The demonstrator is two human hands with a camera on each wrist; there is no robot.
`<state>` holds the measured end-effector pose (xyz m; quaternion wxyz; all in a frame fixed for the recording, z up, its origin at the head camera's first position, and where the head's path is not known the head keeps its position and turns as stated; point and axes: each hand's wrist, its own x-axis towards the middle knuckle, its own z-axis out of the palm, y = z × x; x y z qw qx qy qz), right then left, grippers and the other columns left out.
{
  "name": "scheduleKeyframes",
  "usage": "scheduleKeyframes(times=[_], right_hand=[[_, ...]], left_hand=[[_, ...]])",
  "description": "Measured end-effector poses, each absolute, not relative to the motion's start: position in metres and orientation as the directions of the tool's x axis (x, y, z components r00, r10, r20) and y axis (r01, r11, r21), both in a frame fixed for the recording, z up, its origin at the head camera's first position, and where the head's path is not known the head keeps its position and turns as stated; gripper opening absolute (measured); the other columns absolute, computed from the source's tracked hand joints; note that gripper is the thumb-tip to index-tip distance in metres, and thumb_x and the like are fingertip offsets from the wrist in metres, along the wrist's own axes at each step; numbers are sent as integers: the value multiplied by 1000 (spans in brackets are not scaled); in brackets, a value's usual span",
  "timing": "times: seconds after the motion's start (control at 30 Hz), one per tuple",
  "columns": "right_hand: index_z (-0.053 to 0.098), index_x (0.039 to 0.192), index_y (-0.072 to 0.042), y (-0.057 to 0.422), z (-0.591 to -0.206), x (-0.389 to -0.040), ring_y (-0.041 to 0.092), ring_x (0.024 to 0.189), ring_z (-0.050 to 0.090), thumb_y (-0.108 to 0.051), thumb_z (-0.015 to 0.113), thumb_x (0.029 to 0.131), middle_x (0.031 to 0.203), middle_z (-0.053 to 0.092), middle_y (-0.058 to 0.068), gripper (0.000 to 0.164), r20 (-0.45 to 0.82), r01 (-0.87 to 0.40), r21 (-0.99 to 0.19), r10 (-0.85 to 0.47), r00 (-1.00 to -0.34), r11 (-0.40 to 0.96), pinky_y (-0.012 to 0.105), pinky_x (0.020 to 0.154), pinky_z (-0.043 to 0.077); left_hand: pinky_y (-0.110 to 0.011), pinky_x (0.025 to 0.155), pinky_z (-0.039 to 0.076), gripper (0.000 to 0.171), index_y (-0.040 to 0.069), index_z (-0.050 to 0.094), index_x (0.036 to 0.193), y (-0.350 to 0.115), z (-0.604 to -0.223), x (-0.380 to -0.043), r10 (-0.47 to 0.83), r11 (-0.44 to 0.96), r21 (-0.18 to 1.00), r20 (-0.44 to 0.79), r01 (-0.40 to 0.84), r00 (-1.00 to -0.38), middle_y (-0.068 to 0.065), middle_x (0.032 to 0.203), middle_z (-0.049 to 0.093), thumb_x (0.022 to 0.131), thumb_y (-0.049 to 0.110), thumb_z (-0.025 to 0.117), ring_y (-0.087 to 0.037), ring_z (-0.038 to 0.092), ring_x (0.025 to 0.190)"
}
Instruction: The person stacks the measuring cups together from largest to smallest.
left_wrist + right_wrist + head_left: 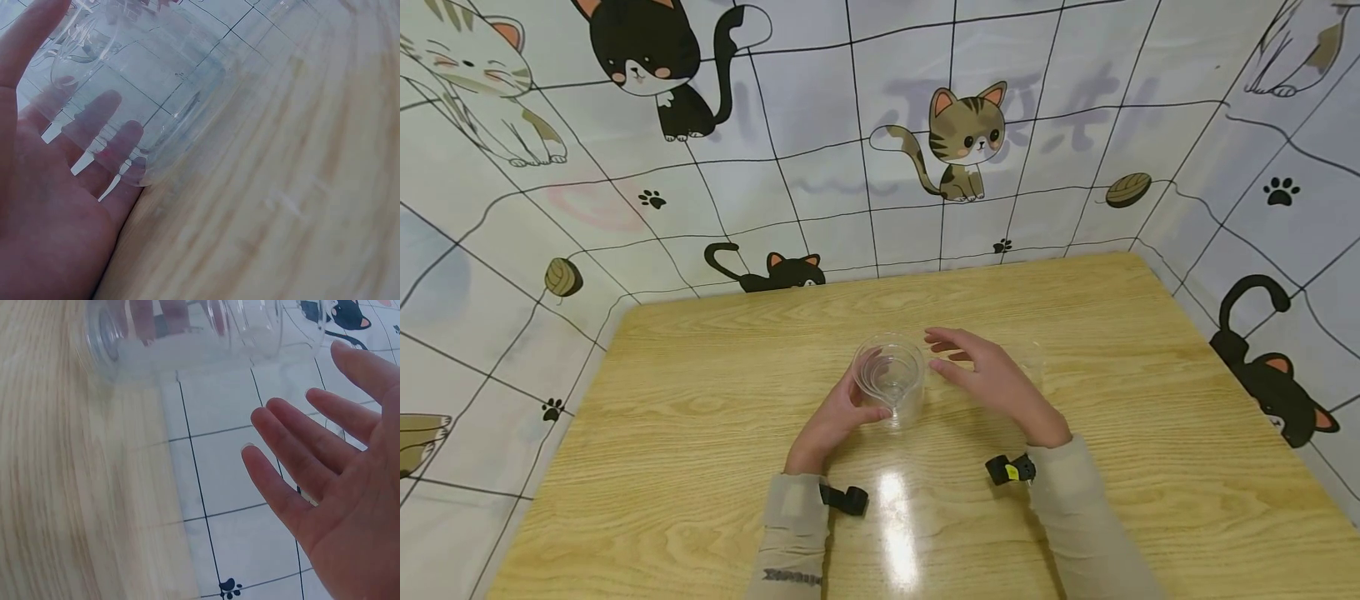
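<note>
A clear, see-through plastic jar point(910, 408) stands upright on the table, with a round open-looking top and smaller clear rings showing inside its rim. My left hand point(835, 417) holds it from the left, thumb on the near side and fingers around the far side. In the left wrist view, the fingers show through the wall of the jar point(175, 81). To the right, my right hand point(992, 379) is held apart from the jar, its fingers point(290, 447) extended and loosely spread, with nothing in them. What the inner rings belong to is unclear.
A faint clear round object point(1033, 357) is partly hidden behind the right hand, too transparent to identify. The wooden table point(700, 433) is enclosed by white grid-patterned cloth point(820, 200) with cartoon cats. Both wrists carry black straps point(846, 500).
</note>
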<state>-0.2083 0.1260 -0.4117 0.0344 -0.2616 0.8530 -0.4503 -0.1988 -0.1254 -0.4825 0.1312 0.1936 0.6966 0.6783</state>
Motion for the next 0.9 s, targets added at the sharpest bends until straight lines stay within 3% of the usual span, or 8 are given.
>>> scheduleKeyframes(times=[0.3, 0.53, 0.77, 0.9], right_hand=[[41, 132, -26, 146, -408, -210, 20, 109, 51, -44, 48, 89, 126, 49, -6, 47, 182, -371, -783, -386, -904, 499, 41, 91, 39], [43, 132, -24, 163, -406, -211, 21, 116, 44, -43, 51, 88, 126, 49, -5, 49, 199, -326, -787, -285, -938, 523, 44, 94, 34], [44, 128, -35, 183, -410, -213, 18, 120, 39, -44, 51, 87, 126, 49, -9, 43, 210, -275, -827, -184, -960, 490, 44, 95, 33], [44, 128, -34, 194, -416, -215, 21, 123, 36, -45, 51, 87, 129, 46, -9, 43, 205, -245, -835, -135, -969, 493, 47, 96, 31]], left_hand=[[-32, 106, 16, 86, 21, 22, 141, -124, -462, -192, 484, -22, 996, 85, 85, -871, 2, 143, 28, 73, 5, 72, -13, 22, 131], [-33, 106, 16, 86, 22, 21, 141, -124, -459, -190, 486, -7, 997, 72, 79, -871, 4, 142, 29, 74, 8, 72, -15, 21, 132], [-35, 106, 15, 86, 21, 21, 141, -123, -460, -191, 486, -19, 997, 79, 80, -870, 3, 142, 29, 74, 8, 72, -17, 21, 132], [-34, 106, 17, 87, 22, 20, 141, -124, -460, -191, 484, -14, 997, 70, 73, -872, 2, 142, 28, 74, 9, 73, -15, 21, 132]])
